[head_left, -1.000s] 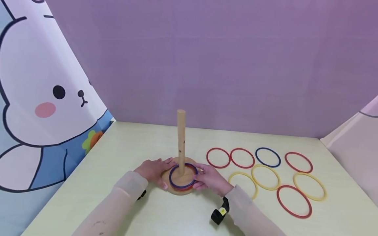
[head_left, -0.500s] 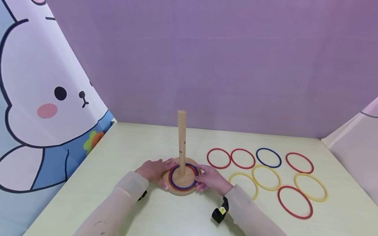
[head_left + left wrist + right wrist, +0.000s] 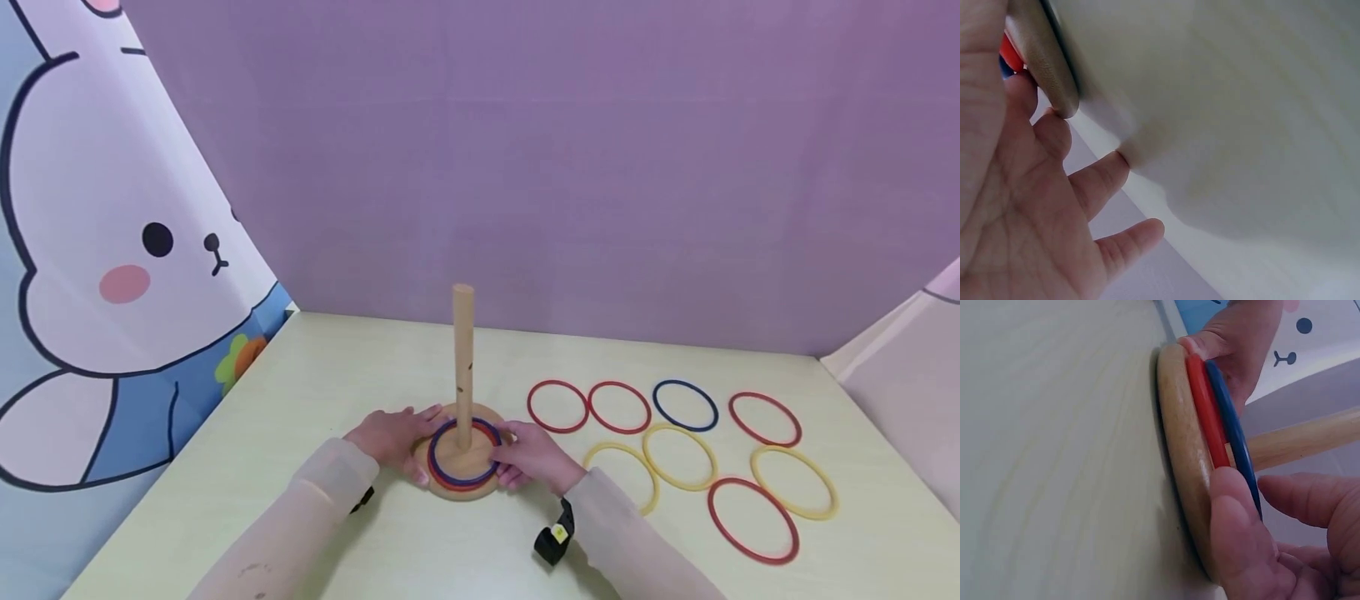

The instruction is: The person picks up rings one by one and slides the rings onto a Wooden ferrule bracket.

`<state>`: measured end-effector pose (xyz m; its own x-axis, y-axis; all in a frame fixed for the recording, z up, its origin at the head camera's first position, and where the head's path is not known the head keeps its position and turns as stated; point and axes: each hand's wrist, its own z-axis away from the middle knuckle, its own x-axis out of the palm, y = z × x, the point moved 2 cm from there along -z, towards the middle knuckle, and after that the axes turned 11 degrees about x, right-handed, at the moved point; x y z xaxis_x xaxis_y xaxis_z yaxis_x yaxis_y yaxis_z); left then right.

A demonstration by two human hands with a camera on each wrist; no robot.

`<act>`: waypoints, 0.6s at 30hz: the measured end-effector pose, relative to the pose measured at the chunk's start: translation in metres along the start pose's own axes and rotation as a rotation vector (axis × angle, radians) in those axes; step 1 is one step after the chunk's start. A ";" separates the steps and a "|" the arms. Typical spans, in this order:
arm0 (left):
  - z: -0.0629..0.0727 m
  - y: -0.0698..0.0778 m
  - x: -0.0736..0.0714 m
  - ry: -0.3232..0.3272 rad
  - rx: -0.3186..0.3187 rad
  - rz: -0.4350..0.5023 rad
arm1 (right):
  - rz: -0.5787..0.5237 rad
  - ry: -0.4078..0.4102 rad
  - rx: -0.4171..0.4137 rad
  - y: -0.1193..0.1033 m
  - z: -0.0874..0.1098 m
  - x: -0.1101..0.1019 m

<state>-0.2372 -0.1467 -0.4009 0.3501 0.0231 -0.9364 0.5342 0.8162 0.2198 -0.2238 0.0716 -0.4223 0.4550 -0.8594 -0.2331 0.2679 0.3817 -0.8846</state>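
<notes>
A wooden peg (image 3: 463, 350) rises from a round wooden base (image 3: 1179, 412) on the table. Around its foot lie a red ring (image 3: 1204, 403) and, on top of it, a blue ring (image 3: 1229, 409), not quite lined up. My left hand (image 3: 388, 437) rests at the base's left side, fingers extended; in the left wrist view its index finger (image 3: 1021, 94) meets the rim. From the right, my right hand (image 3: 536, 454) pinches the blue ring's edge, with the thumb (image 3: 1300, 495) above and a finger (image 3: 1232, 512) at the side of the stack.
On the right of the table lie loose rings: several red ones, such as a near red ring (image 3: 797, 542), several yellow ones, such as a yellow ring (image 3: 834, 500), and a blue ring (image 3: 716, 414). A purple backdrop (image 3: 555, 167) stands behind the table.
The blue ring has shifted slightly against the red one, and more red now shows along the left front. Both hands stay at the base; the head view has moved a little.
</notes>
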 end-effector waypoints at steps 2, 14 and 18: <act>0.001 0.000 0.000 0.003 0.007 -0.005 | 0.026 0.007 -0.005 -0.001 -0.001 0.002; -0.002 -0.002 0.002 0.009 0.063 -0.058 | 0.209 0.051 -0.067 -0.005 -0.002 0.001; -0.003 -0.003 0.002 -0.010 0.051 -0.050 | 0.244 0.057 -0.074 -0.006 0.001 -0.003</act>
<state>-0.2407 -0.1474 -0.4042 0.3295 -0.0227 -0.9439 0.5895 0.7858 0.1869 -0.2259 0.0721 -0.4161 0.4498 -0.7635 -0.4635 0.0926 0.5560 -0.8260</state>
